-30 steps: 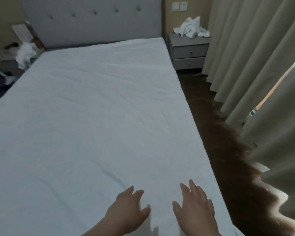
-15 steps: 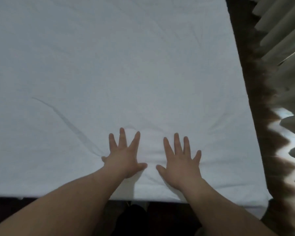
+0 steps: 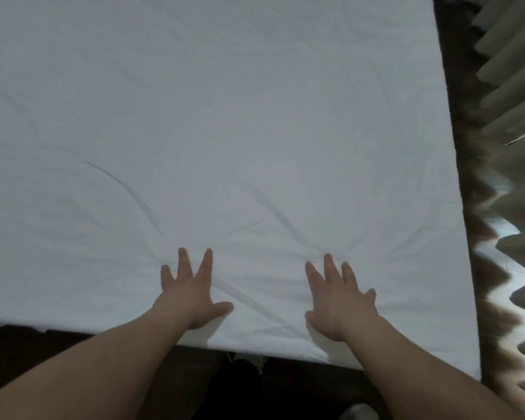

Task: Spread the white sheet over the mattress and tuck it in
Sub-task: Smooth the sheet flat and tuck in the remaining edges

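I have my left hand and right hand flat, fingers released, on the white sheet covering the mattress at 6 o'clock. Pushing unevenly could bunch the creases (several visible) toward 12.

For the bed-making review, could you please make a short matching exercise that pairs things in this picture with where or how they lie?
Things:
1. left hand
2. right hand
3. white sheet
4. curtain

Places or states:
A. hangs in folds along the right side of the bed
B. lies spread over the mattress, faintly creased
C. pressed flat on the sheet, nearer the curtain
D. pressed flat on the sheet, farther from the curtain

Pairs: 1-D, 2-C, 3-B, 4-A
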Tool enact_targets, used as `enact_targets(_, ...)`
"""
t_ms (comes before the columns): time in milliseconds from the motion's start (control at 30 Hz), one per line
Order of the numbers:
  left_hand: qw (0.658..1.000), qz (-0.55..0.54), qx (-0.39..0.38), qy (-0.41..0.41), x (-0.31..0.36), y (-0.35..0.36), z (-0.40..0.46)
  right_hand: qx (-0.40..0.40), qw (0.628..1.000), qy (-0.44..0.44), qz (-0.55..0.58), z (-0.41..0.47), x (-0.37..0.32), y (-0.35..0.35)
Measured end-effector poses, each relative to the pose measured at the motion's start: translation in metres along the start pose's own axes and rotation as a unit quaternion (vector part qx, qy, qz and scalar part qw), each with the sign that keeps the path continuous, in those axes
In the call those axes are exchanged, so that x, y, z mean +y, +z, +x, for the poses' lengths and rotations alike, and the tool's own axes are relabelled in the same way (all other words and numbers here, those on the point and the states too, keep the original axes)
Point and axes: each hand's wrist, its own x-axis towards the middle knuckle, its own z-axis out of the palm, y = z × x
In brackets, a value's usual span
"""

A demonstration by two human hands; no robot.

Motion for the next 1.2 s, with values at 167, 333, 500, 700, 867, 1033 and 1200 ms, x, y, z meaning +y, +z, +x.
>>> enact_targets(167,0.998,-0.04,-0.026,0.03,-0.024,-0.059,-0.018,0.115,0.993,0.014,0.016,-0.03,-0.046,-0.069)
enact_targets(333,0.994,-0.037,0.034,0.098,-0.027,-0.143,-0.072,0.149,0.987,-0.033,0.04,-0.092,-0.099,-0.135)
enact_targets(500,0.983,-0.063,0.1,0.142,-0.058,-0.22,-0.162,0.201,0.975,-0.053,0.074,-0.167,-0.144,-0.193)
enact_targets(700,0.986,-0.053,0.134,0.09,-0.134,-0.226,-0.253,0.22,0.964,-0.113,0.099,-0.23,-0.197,-0.204)
enact_targets(867,0.992,-0.055,0.11,0.038,-0.213,-0.216,-0.311,0.17,0.975,-0.133,0.049,-0.268,-0.258,-0.183)
enact_targets(1033,0.987,-0.102,0.126,0.007,-0.314,-0.224,-0.332,0.179,0.97,-0.164,0.0,-0.29,-0.354,-0.185)
enact_targets(1200,0.979,-0.141,0.144,0.013,-0.449,-0.235,-0.326,0.204,0.962,-0.181,-0.004,-0.297,-0.496,-0.185)
